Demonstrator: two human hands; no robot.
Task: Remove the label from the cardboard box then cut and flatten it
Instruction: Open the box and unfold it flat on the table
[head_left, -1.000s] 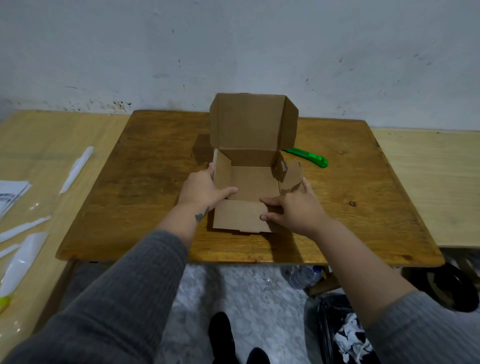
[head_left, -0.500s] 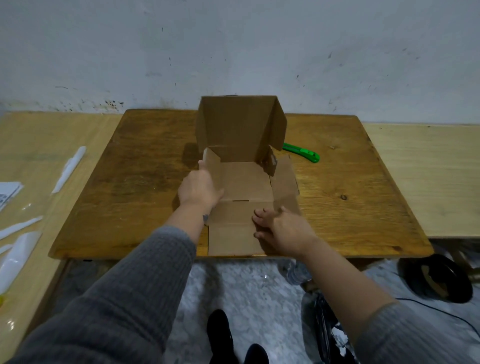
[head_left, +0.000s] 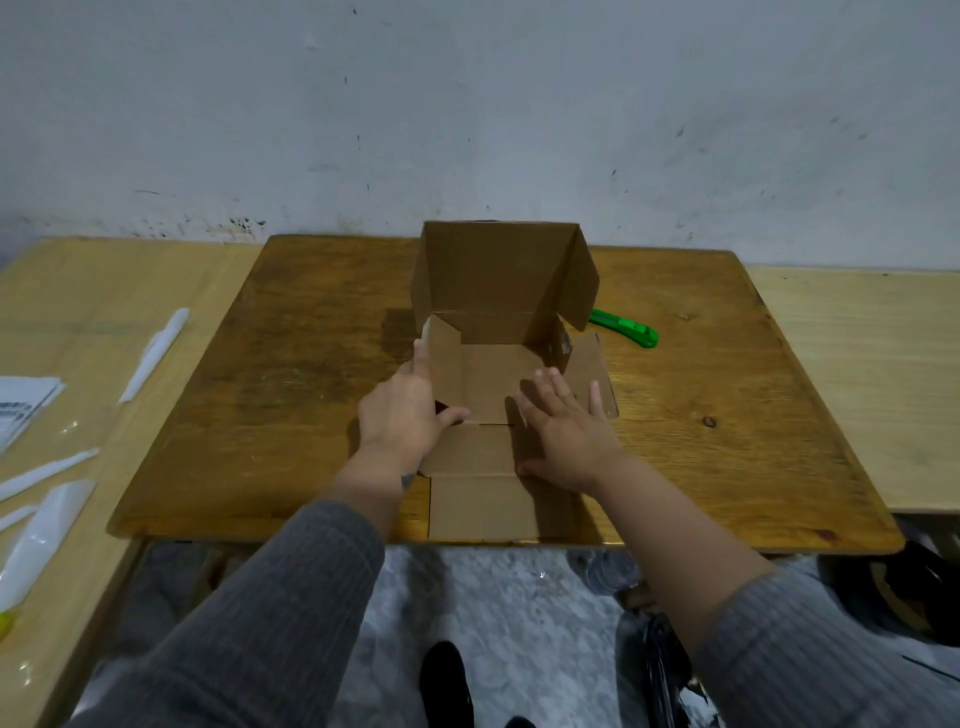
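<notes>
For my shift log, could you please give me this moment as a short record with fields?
box: cardboard box partly unfolded, front panel flat on wooden table, lid upright
left hand: open, against the box's left wall
right hand: open, palm down on the box
cutter: green utility knife, untouched, behind the box to the right

A plain workroom: worn wooden table (head_left: 291, 395) against a scuffed wall (head_left: 467, 114).
</notes>
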